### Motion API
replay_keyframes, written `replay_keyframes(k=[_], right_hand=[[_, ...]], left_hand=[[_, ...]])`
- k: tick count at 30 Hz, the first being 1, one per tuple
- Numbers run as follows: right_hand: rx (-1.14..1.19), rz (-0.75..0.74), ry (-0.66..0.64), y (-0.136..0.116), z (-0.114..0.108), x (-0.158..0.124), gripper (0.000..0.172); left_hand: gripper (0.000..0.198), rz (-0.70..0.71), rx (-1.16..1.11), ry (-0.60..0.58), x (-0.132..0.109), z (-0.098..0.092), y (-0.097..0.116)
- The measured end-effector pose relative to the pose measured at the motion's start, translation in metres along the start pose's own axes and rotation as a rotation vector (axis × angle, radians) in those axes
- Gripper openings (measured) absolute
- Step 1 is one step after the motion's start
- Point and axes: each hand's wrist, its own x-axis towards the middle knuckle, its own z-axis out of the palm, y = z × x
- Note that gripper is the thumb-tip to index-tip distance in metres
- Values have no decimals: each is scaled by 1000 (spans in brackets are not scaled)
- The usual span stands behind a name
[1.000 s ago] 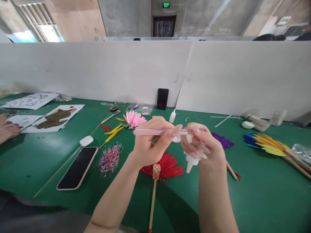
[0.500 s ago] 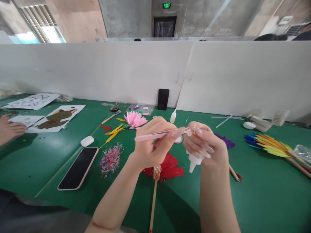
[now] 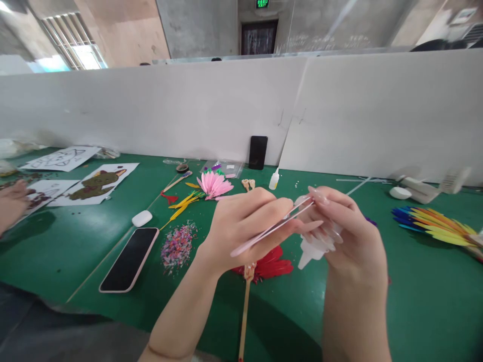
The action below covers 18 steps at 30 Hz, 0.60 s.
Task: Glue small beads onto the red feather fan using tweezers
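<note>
My left hand (image 3: 249, 226) is closed around pink tweezers (image 3: 260, 236), whose tips reach up to the fingertips of my right hand (image 3: 335, 221). There the thumb and forefinger pinch at the tips; anything tiny between them is too small to make out. The other fingers of my right hand wrap a white glue bottle (image 3: 312, 251), its nozzle pointing down and to the left. Below both hands lies a fan of red feathers (image 3: 274, 264) with a wooden stick handle (image 3: 244, 317), partly hidden by my left hand.
Left of my hands lie a pile of colourful bits (image 3: 178, 246), a phone (image 3: 130, 259) and a white case (image 3: 142, 218). Behind are a pink feather fan (image 3: 214, 185), a small glue bottle (image 3: 274, 179) and an upright black phone (image 3: 258, 152). Rainbow feathers (image 3: 433, 226) lie right. Another person's hand (image 3: 14, 203) works far left.
My right hand has shifted right with the glue bottle. My left hand has turned, so the tweezers now slant more steeply upward to the right. The whole view has shifted slightly.
</note>
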Motion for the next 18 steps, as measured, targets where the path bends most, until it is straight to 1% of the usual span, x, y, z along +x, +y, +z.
replay_keyframes(k=[3, 8, 11, 14, 18], right_hand=[[-58, 10, 35, -1, -1, -3, 17], [-117, 67, 65, -5, -2, -7, 18], [-145, 88, 88, -6, -1, -8, 19], [-168, 91, 88, -6, -1, -7, 20], [-158, 69, 93, -4, -1, -6, 19]], left_hand=[[10, 13, 34, -28, 1, 1, 0], [15, 25, 35, -41, 1, 0, 0], [17, 31, 74, -51, 1, -1, 0], [21, 41, 142, -69, 2, -2, 1], [22, 60, 168, -120, 3, -4, 1]])
